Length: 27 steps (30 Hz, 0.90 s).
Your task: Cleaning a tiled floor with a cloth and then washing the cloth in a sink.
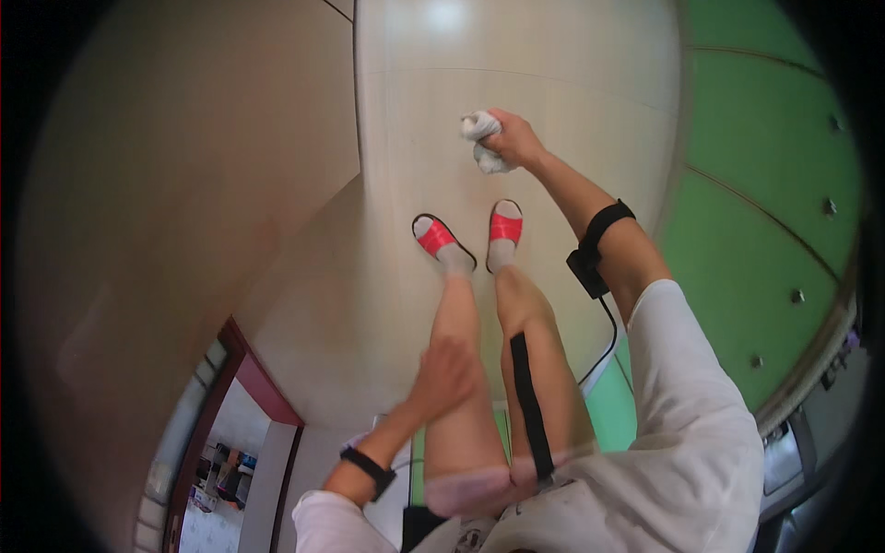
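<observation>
A bunched white cloth [482, 126] is gripped in my right hand [517, 140], which is stretched out over the pale floor beyond my feet. Folds of the cloth stick out above and below the fingers. My left hand [446, 379] hangs in front of my left thigh, blurred and seen from its back. Its fingers look curled, but whether they are closed or hold anything is hidden. Red open-toed slippers [437, 236] over light socks are on my feet, on the floor.
Green cabinet doors [753, 228] with small metal knobs line the right side. A plain wall [207, 138] rises on the left, with a dark red door frame [263, 394] lower down. Several things lie in the room beyond it. A black cable [612, 339] hangs from my right arm strap.
</observation>
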Each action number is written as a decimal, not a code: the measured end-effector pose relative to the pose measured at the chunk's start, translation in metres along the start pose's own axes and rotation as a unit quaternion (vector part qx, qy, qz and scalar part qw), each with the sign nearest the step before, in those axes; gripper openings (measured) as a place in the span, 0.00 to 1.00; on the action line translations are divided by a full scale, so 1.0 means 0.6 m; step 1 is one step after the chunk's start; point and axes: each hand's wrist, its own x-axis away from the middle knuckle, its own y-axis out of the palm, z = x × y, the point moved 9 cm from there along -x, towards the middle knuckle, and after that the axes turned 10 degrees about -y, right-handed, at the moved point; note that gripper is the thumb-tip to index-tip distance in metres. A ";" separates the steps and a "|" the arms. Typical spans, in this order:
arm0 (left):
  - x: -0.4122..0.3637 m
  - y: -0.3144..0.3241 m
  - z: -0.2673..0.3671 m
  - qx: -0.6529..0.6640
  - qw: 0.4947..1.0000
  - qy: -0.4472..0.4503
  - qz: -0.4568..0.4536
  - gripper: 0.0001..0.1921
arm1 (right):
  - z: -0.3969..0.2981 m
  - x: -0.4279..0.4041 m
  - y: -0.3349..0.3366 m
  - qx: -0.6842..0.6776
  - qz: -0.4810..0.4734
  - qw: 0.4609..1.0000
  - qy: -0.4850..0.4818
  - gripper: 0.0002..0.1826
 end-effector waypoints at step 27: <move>-0.162 -0.117 -0.017 0.148 0.984 -0.084 -0.049 0.21 | 0.278 -0.260 -0.082 0.431 0.113 0.894 -0.040 0.18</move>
